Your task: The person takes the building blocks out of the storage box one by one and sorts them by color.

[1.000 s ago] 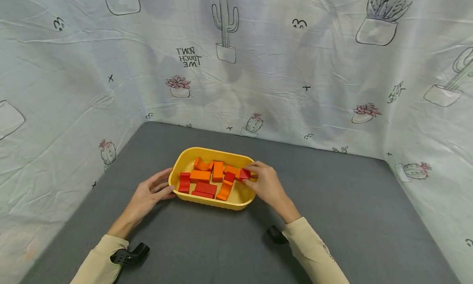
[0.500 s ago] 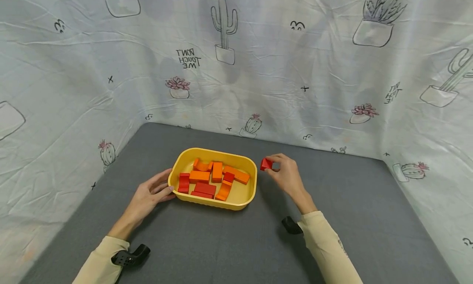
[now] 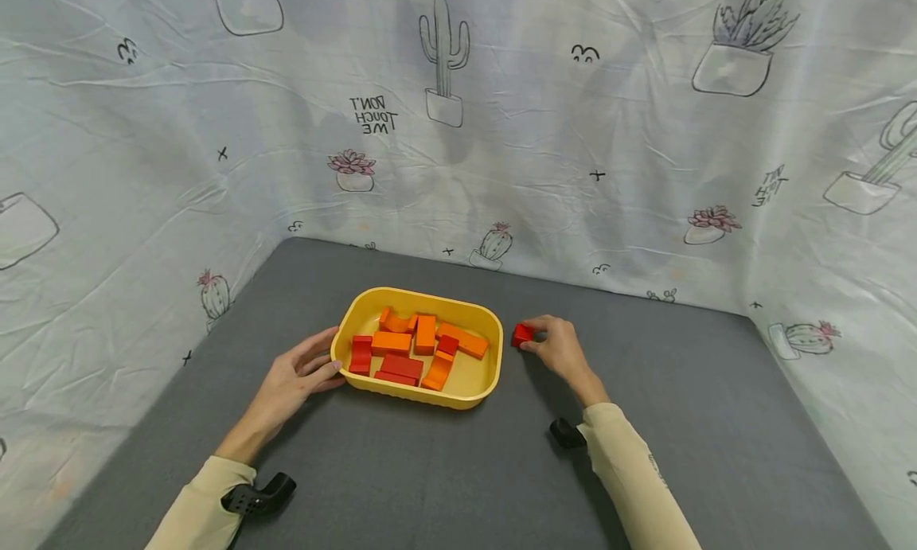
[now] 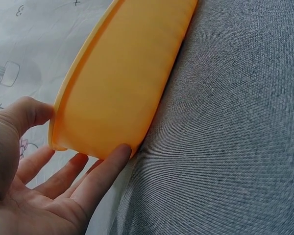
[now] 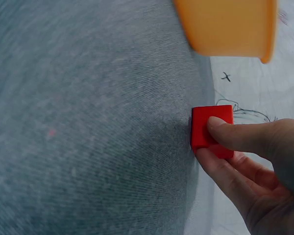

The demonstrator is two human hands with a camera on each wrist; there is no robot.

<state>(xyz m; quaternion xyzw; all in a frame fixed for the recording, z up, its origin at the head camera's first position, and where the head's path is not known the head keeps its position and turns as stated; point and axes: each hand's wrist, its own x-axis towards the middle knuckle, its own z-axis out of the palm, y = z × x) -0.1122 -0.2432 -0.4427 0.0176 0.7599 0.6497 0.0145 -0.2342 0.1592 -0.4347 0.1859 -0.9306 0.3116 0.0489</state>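
My right hand [image 3: 563, 348] pinches a small red block [image 3: 520, 336] between thumb and fingers, just right of the yellow bin [image 3: 466, 401]. In the right wrist view the red block [image 5: 202, 120] has its lower face at the grey cloth, seemingly touching it. At the bin's left end is my left hand [image 3: 292, 377]. Its extended fingers and thumb rest against the end wall and rim of the bin [image 4: 112, 83]. Inside the bin lie several orange blocks [image 3: 391, 343] and red blocks [image 3: 401, 367], some of them curved.
A grey cloth surface [image 3: 444, 470] spreads around the bin. White curtains [image 3: 544, 136] with cactus drawings rise behind it and on both sides. A black strap device [image 3: 258, 496] sits on the left wrist, another [image 3: 566, 434] on the right.
My right hand has lifted the red block out of the bin, carried it right over the rim and lowered it to the cloth. My left hand has stayed at the bin's end.
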